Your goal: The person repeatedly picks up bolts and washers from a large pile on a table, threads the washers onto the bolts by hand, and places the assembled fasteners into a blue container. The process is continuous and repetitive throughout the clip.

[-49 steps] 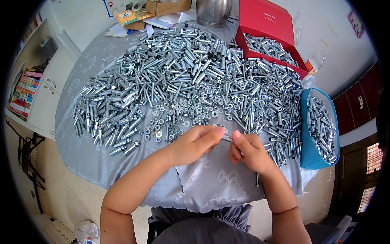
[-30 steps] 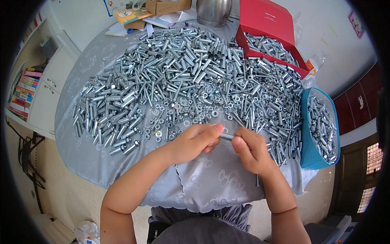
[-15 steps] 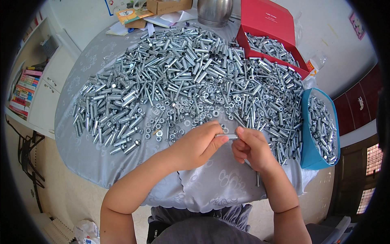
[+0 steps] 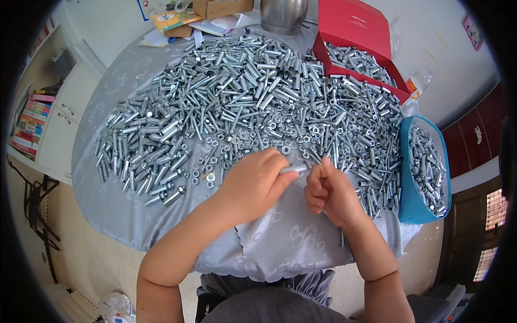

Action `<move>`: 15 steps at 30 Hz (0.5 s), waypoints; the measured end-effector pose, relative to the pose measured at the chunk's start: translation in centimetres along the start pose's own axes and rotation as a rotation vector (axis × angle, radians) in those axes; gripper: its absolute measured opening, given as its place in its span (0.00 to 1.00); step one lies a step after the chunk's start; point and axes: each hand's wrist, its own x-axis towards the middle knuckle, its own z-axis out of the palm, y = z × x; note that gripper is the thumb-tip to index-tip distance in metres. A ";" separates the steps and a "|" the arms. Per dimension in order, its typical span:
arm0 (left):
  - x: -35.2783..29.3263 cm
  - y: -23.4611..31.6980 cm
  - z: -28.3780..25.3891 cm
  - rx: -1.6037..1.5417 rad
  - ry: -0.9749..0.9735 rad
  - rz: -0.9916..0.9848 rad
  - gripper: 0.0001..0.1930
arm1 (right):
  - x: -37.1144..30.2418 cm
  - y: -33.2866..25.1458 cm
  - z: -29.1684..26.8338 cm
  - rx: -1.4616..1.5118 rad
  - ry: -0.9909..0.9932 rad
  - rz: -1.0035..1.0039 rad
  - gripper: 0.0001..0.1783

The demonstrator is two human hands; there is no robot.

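Note:
Near the table's front edge, my left hand (image 4: pixel 254 182) pinches a silvery metal sleeve anchor (image 4: pixel 294 169) between thumb and fingers, its free end pointing right. Just beside that end is my right hand (image 4: pixel 335 195), its fingers curled in and the thumb against the index finger. Whatever it holds, if anything, is hidden by the fingers. Under the right hand a thin bolt (image 4: pixel 342 238) shows on the cloth. Beyond both hands spreads a large heap of bolts and sleeves (image 4: pixel 237 81), with loose washers and nuts (image 4: pixel 211 176) along its near side.
A red box (image 4: pixel 398 89) with its lid up holds more metal pieces at the back right. To the right stands a blue bin (image 4: pixel 412 207) of sleeves. A metal pot (image 4: pixel 284 16), a cardboard box (image 4: pixel 222 8) and papers sit at the far edge of the grey tablecloth (image 4: pixel 107 210).
My right thumb and finger have come off the anchor's right end, leaving a small gap. My left hand has shifted slightly up and left, still gripping the anchor.

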 end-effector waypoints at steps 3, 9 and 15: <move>0.3 -1.1 -0.3 -0.276 0.190 -0.197 0.13 | -0.3 -0.6 -0.2 -0.001 0.024 -0.070 0.23; 1.0 -4.0 -3.4 -0.967 1.008 -0.242 0.18 | 0.2 -1.1 -1.2 0.105 0.120 -0.174 0.21; 0.3 -6.4 -7.7 -0.995 1.483 -0.266 0.18 | 0.1 -1.4 -1.5 0.181 0.108 -0.192 0.20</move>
